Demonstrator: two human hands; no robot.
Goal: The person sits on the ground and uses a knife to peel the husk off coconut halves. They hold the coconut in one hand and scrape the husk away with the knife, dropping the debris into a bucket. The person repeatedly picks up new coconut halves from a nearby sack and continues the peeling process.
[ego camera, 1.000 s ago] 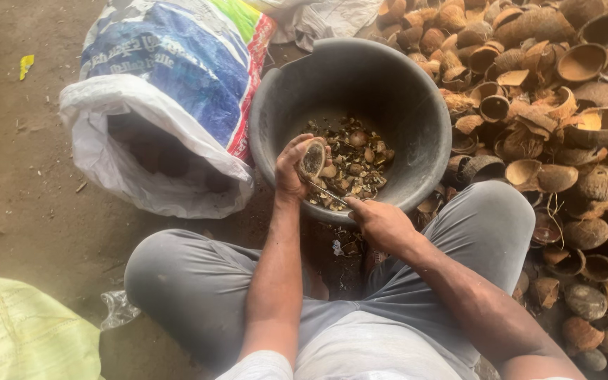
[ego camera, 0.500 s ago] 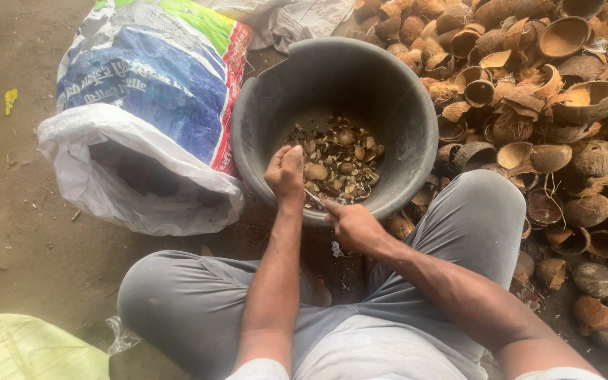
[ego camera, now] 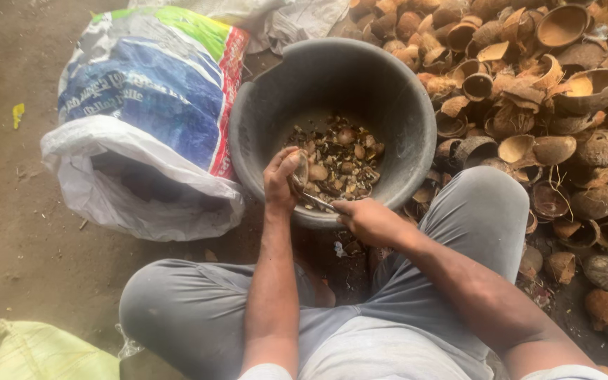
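A person sits on the floor, the left hand (ego camera: 281, 181) cupped around a coconut shell piece (ego camera: 300, 171) held over the near rim of a dark round tub (ego camera: 248, 127). The right hand (ego camera: 367, 222), just beside it, grips a thin metal blade (ego camera: 316, 202) whose tip meets the shell. Broken pieces (ego camera: 339, 158) lie in the tub; a heap of empty shells (ego camera: 529, 105) sits to the right, an open white sack (ego camera: 142, 119) to the left.

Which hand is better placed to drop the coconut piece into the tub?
Likely the left hand: it holds the coconut piece right over the grey tub, while the right hand grips the metal tool.
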